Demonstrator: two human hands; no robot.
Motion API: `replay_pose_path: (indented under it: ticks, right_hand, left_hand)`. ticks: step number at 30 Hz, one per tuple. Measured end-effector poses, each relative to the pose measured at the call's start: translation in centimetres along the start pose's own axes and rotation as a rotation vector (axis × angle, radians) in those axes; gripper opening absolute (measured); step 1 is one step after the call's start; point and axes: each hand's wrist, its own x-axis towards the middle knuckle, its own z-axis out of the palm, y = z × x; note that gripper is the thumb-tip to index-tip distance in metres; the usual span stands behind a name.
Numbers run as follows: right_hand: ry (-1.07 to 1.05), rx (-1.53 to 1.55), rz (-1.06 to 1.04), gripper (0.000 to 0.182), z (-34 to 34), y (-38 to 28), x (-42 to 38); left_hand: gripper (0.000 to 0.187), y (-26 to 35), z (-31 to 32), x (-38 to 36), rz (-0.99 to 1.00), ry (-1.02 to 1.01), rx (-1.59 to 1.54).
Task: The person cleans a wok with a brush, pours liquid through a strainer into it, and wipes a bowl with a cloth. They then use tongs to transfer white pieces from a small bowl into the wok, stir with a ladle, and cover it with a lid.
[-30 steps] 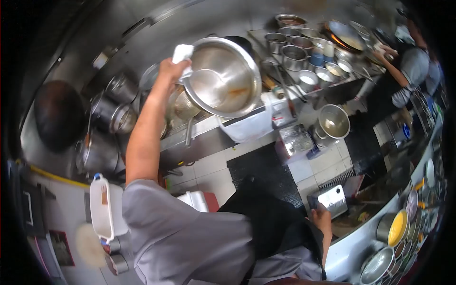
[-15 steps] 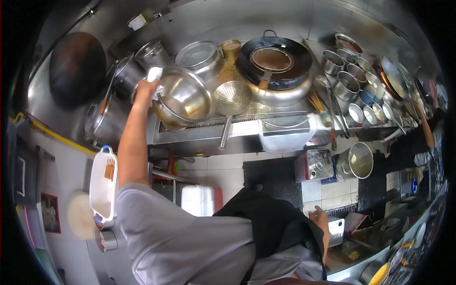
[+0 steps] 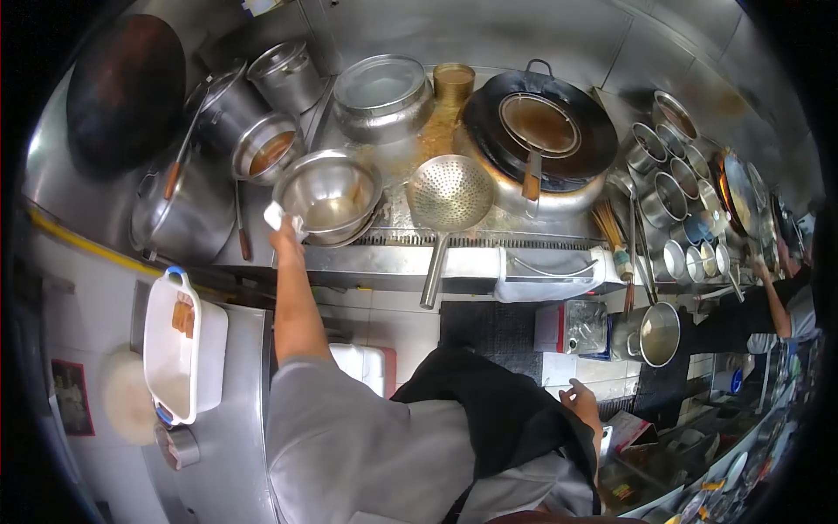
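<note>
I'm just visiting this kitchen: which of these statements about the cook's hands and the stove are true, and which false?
1. The left hand holds a white cloth against the rim of the steel bowl. True.
2. The steel bowl is held up in the air. False: it sits on the stove top.
3. The perforated skimmer lies right of the bowl, its handle pointing toward the cook. True.
4. The right hand grips the skimmer's handle. False: it hangs empty, low by the cook's side.
5. The black wok is empty. False: a strainer rests in it.
</note>
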Motion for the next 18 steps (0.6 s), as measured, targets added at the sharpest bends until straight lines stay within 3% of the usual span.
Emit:
replay_pose_path:
  ticks: [2, 5, 6, 10, 11, 13, 15, 17, 18]
  right_hand:
    - [0.012, -0.013, -0.071, 0.040, -0.3, -0.9, 1.9]
    - [0.027, -0.017, -0.160, 0.035, -1.4, -4.3, 6.1]
    - [0.117, 0.014, -0.305, 0.035, -1.0, -4.4, 8.3]
    - [0.123, 0.164, -0.305, 0.037, -3.2, -12.0, 15.9]
    - [0.026, 0.462, -0.147, 0.042, -3.9, -15.3, 17.3]
    - [-0.044, 0.873, -0.025, 0.046, -4.0, -19.9, 20.7]
    - [-0.123, 1.167, 0.174, 0.045, -3.6, -23.6, 24.1]
    - [-0.344, 1.535, 0.288, 0.038, -3.4, -26.2, 26.5]
    - [-0.364, 1.576, 0.239, 0.035, -3.4, -26.1, 27.9]
  left_hand:
    - [0.049, 0.7, 0.0, -4.9, -0.117, 0.091, 0.035]
    - [0.051, -5.3, -1.6, -1.6, 0.041, 0.009, -0.219]
    - [0.052, -5.7, -1.6, -1.4, 0.009, 0.023, -0.242]
    - [0.055, -7.2, -1.2, -0.6, -0.040, -0.044, -0.306]
    - [0.052, -7.0, -0.9, -0.7, -0.090, -0.022, -0.309]
    - [0.050, -7.5, -0.9, -0.1, -0.079, -0.030, -0.281]
    - [0.048, -7.7, -0.8, -0.2, -0.084, -0.041, -0.275]
    - [0.046, -8.3, -1.2, 0.5, -0.124, -0.051, -0.252]
    - [0.046, -8.2, -1.4, 0.0, -0.127, -0.072, -0.261]
